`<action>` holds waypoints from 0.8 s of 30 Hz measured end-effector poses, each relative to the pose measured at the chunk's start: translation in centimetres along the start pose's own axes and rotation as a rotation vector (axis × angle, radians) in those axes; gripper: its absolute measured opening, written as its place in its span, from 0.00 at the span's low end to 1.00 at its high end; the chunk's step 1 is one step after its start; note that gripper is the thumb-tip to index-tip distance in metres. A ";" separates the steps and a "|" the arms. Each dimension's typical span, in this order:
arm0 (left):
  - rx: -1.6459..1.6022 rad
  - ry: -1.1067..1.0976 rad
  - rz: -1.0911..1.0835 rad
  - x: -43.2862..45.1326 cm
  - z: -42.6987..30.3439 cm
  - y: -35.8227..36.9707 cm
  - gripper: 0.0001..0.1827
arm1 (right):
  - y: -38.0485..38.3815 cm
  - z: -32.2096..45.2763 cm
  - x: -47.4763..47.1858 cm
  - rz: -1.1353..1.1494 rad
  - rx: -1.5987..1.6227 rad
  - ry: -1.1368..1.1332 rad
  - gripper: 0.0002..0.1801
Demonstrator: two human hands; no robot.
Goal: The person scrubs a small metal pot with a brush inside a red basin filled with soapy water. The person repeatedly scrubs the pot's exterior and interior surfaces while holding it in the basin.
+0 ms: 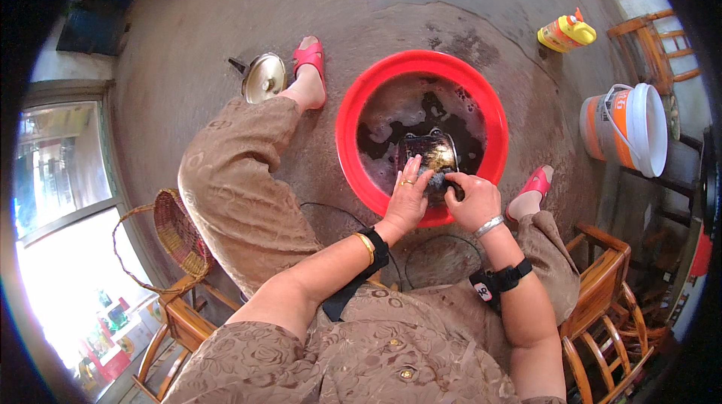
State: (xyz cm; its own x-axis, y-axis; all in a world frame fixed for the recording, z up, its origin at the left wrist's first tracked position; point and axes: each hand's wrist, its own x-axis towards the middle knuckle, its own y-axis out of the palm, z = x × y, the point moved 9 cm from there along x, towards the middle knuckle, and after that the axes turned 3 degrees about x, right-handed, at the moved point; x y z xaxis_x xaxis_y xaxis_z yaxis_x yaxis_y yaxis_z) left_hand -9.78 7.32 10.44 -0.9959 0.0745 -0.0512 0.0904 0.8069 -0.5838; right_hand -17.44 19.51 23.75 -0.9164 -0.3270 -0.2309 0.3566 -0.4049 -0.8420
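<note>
A metal pot [431,151] lies tilted in the dark, sudsy water of a red plastic basin [350,164]. Its side is blackened, with a brassy shine in the middle. My left hand [409,192] presses its fingers flat along the pot's side and steadies it, a ring on one finger. A grey scouring pad [436,182], seemingly steel wool, sits against the pot between my hands. My right hand [476,198] has its fingertips on the pad, at the near side of the basin. Something dark, perhaps the pot's handle, is partly hidden under the right palm.
A pot lid [265,78] with a black handle lies beside my left foot. At the right stand a yellow bottle [566,33] and a white-and-orange bucket [617,128]. Wooden chairs [598,280] and a woven basket [179,232] flank me. A thin cable [338,208] crosses the floor.
</note>
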 end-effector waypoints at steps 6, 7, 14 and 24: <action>0.023 0.050 0.047 0.5 0.2 0.4 0.39 | -0.5 0.0 0.2 -0.045 0.009 0.008 0.15; 0.004 0.029 0.043 0.8 0.4 0.4 0.40 | -0.5 0.1 0.2 -0.049 0.012 0.003 0.15; -0.113 -0.035 -0.045 6.3 2.9 0.3 0.38 | 0.2 1.0 1.0 -0.020 -0.035 0.016 0.15; -0.044 -0.475 -0.077 11.6 8.3 -0.5 0.27 | 0.2 1.3 1.9 0.020 -0.024 -0.024 0.13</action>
State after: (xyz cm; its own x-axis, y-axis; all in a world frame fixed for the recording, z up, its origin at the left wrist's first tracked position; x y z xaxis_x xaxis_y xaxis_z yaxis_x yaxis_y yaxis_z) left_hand -21.40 2.93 3.36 -0.8896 -0.2539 -0.3797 0.0065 0.8242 -0.5662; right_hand -18.88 17.76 23.79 -0.9042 -0.3557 -0.2363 0.3703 -0.3775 -0.8488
